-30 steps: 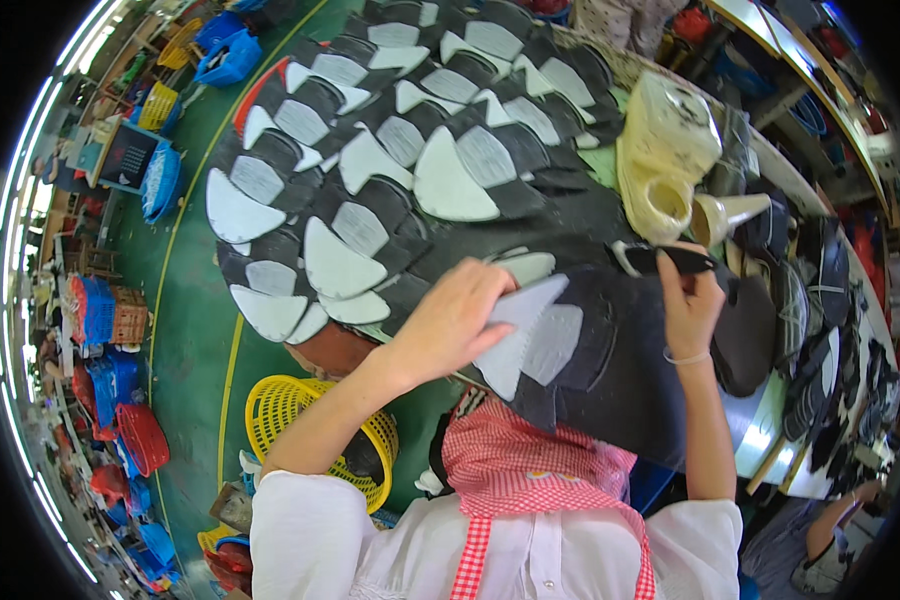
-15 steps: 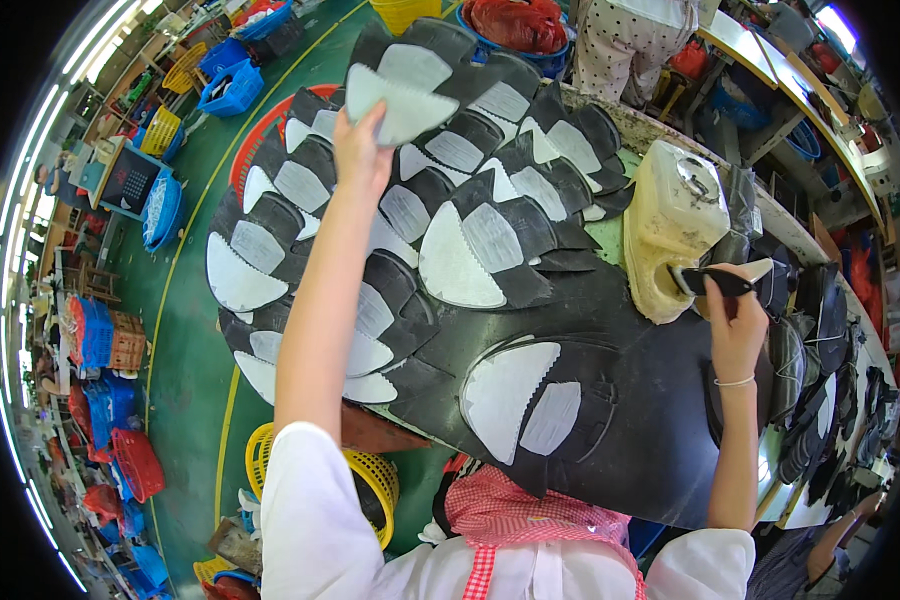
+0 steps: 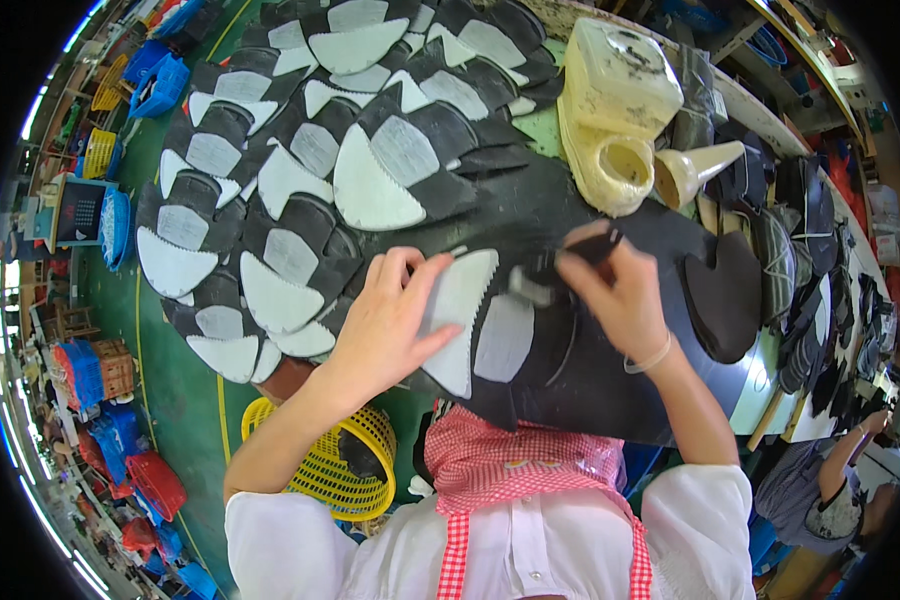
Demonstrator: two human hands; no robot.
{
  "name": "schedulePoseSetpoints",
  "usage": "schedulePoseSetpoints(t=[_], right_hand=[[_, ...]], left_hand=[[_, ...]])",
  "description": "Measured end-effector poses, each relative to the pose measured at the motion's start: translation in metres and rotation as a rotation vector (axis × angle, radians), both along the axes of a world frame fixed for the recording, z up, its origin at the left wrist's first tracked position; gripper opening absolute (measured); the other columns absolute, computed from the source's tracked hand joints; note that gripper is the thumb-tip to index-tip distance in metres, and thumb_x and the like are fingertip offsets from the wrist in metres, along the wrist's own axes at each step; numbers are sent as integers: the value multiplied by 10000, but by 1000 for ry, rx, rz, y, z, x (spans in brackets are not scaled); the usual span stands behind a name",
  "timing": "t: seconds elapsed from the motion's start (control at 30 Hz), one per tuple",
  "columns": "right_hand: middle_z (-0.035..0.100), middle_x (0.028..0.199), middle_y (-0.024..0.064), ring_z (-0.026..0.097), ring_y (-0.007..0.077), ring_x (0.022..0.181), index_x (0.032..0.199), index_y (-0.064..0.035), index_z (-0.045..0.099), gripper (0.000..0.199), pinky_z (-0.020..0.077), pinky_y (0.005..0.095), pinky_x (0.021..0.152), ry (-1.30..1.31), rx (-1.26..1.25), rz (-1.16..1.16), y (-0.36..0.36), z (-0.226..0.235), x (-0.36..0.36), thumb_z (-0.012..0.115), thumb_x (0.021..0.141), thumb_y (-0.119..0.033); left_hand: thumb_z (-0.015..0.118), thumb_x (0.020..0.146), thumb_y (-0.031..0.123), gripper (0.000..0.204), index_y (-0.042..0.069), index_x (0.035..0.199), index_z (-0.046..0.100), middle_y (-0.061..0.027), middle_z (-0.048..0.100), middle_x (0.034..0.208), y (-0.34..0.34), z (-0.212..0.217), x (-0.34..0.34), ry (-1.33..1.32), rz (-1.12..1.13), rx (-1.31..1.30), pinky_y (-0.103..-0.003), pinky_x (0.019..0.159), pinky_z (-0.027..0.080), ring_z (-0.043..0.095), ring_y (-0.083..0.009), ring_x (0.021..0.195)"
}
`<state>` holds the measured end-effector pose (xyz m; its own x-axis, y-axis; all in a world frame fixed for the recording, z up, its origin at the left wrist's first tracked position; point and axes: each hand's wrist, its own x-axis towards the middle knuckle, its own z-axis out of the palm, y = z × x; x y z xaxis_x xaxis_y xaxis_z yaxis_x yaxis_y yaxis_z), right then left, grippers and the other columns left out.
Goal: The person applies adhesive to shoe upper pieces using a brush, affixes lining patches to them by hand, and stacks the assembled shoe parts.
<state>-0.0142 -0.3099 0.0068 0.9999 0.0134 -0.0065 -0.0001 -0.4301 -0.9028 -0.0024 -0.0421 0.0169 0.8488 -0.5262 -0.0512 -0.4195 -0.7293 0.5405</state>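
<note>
Low over the black work surface, my right hand (image 3: 620, 290) grips a dark-handled brush (image 3: 592, 246); its tip is smeared by motion above a black sheet piece. On that piece lie a white curved piece with a serrated edge (image 3: 462, 325) and a grey-white rough patch (image 3: 505, 338). My left hand (image 3: 390, 315) rests at the left side of the serrated piece, thumb and fingers apart, thumb touching its face. Behind the right hand stands a yellowed plastic pot (image 3: 620, 90) with a round, crusted opening (image 3: 625, 168) at its front.
Many similar black pieces with white serrated parts (image 3: 380, 178) overlap at the left and back. A cream funnel-like container (image 3: 695, 170) sits beside the pot. Black shaped pieces (image 3: 725, 300) lie at right. A yellow basket (image 3: 340, 480) is below left; another person (image 3: 820, 490) is at lower right.
My left hand has let go of a white serrated piece on the back pile and come near. My right hand has brought the brush from the pot to the near piece. The view has shifted.
</note>
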Motion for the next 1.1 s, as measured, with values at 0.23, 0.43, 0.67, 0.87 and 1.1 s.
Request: schedulePoseSetpoints(t=[0.23,0.43,0.67,0.87,1.1], right_hand=[[647,806,59,633,243,647,995,-132,656,249,501,354,587,-455,-186,464,8,-18,-55,728,758,-108],[689,860,100,672,252,712,969,-58,671,230,528,320,622,-311,-87,110,-22,-2,-58,741,752,-23],[687,872,96,670,232,708,991,-57,674,258,522,312,619,-347,-65,434,-26,-3,-92,722,745,3],[681,900,104,675,251,739,1002,-65,657,182,529,311,636,-365,-228,92,-2,4,-27,674,827,-16],[696,910,63,678,230,718,988,-100,697,296,484,304,555,-389,-208,903,-1,2,-91,737,695,-88]], left_hand=[[761,751,209,626,70,1303,501,-138,471,1151,-6,-4,-13,-76,32,43,-402,904,457,498,-323,1090],[776,719,159,602,63,1242,495,-125,496,1119,-4,-5,-15,-139,44,24,-398,898,454,506,-316,1048],[773,715,142,569,60,1201,488,-117,519,1114,-10,-5,-9,-165,32,19,-398,924,437,516,-305,1069],[789,705,185,591,55,1202,499,-128,521,1063,-3,-7,-5,-94,38,13,-390,889,456,536,-309,1042],[746,760,231,559,93,1241,498,-111,515,1079,-5,-6,-2,0,38,23,-398,880,454,537,-315,1050]])
